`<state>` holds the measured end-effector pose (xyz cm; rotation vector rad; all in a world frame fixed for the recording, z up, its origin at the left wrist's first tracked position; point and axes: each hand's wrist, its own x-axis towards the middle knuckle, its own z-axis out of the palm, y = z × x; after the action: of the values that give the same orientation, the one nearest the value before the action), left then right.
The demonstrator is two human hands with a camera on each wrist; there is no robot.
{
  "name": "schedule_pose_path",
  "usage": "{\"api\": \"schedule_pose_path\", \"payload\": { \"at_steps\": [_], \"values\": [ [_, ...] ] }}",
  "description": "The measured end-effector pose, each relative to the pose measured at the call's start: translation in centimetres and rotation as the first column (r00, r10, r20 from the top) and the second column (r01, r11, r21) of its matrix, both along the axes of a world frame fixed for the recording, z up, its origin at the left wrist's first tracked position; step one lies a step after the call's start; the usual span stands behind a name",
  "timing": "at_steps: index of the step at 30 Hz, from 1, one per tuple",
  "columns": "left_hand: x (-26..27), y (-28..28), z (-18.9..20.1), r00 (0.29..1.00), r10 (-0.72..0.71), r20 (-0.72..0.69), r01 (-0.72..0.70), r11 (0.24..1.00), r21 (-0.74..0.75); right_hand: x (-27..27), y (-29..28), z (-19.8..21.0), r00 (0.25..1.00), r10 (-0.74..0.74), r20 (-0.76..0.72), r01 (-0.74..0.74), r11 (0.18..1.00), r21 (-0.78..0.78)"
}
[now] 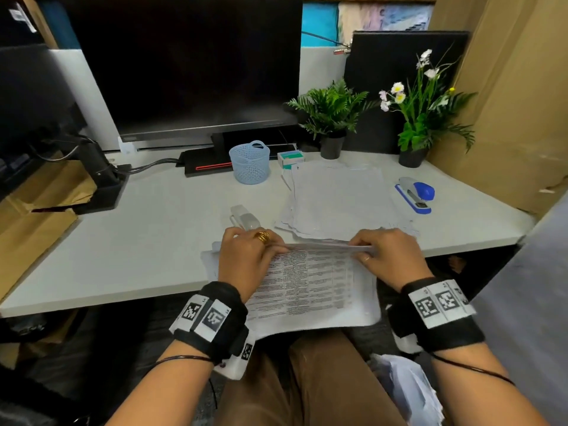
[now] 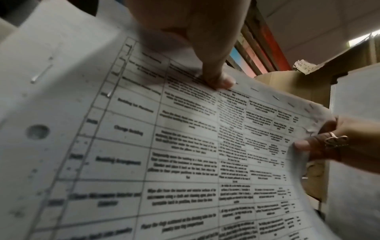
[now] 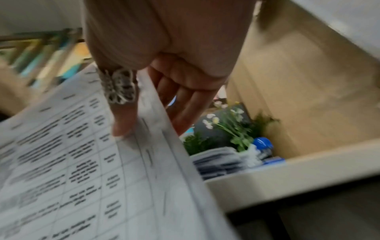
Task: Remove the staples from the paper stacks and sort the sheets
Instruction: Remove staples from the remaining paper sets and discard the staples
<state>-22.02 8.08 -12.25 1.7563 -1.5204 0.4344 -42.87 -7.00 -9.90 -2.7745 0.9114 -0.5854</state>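
Note:
A stapled paper stack (image 1: 313, 287) with a printed table overhangs the desk's front edge above my lap. My left hand (image 1: 276, 249) grips its far edge on the left, the thumb (image 2: 218, 81) pressed onto the top sheet. My right hand (image 1: 362, 250) pinches the far right corner, ringed thumb (image 3: 123, 123) on top and fingers (image 3: 185, 105) behind the sheets. Several staples (image 2: 275, 97) run along the far edge, and more staples (image 2: 41, 73) sit near the left margin. A pile of loose sheets (image 1: 341, 198) lies on the desk beyond my hands.
A pale, translucent tool (image 1: 244, 218) lies just beyond my left hand. A blue stapler (image 1: 416, 193) sits right of the pile. A blue mesh basket (image 1: 250, 161), a staples box (image 1: 290, 158), two potted plants (image 1: 332, 118) and a monitor (image 1: 184, 66) line the back. More papers (image 1: 408, 392) lie by my right leg.

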Motion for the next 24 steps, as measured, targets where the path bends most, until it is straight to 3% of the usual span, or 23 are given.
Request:
{"api": "schedule_pose_path", "payload": {
  "at_steps": [2,4,5,7,9,11,15,20,24],
  "values": [
    [-0.4,-0.6,-0.4,0.982,-0.012,-0.187,0.018,0.999,0.030,-2.4,-1.2,-0.1,0.979,-0.063,0.194,0.021,0.977,0.210],
    [-1.3,-1.6,-0.9,0.946,-0.036,-0.322,0.049,0.998,0.033,-4.4,-1.7,-0.4,0.918,-0.125,0.376,-0.081,0.870,0.487],
    [-2.0,-2.2,-1.0,0.923,-0.040,-0.382,0.062,0.997,0.045,-5.1,-1.6,-0.4,0.908,-0.150,0.390,-0.122,0.799,0.589],
    [-3.2,-3.3,-1.3,0.903,-0.037,-0.428,0.082,0.993,0.087,-6.5,-1.8,-0.8,0.960,-0.132,0.248,-0.081,0.714,0.696],
    [-4.0,-4.2,-2.1,0.950,-0.032,-0.311,0.075,0.989,0.128,-7.8,-2.4,-1.3,0.995,-0.093,0.045,0.042,0.766,0.641],
    [-4.7,-5.1,-2.6,0.994,-0.065,-0.085,0.078,0.983,0.164,-9.0,-2.9,-1.1,0.987,-0.154,-0.034,0.148,0.826,0.544],
    [-7.0,-7.5,-2.3,0.971,-0.201,0.127,0.157,0.944,0.291,-11.4,-3.2,0.0,0.964,-0.198,-0.178,0.255,0.879,0.403],
    [-10.7,-12.5,-0.6,0.958,-0.229,0.171,0.149,0.911,0.385,-12.5,-2.6,-1.8,0.953,-0.239,-0.185,0.300,0.824,0.482],
    [-13.0,-16.5,-1.0,0.952,-0.196,0.235,0.015,0.797,0.604,-13.5,-2.3,-5.6,0.900,-0.322,-0.295,0.433,0.740,0.514]
  ]
}}
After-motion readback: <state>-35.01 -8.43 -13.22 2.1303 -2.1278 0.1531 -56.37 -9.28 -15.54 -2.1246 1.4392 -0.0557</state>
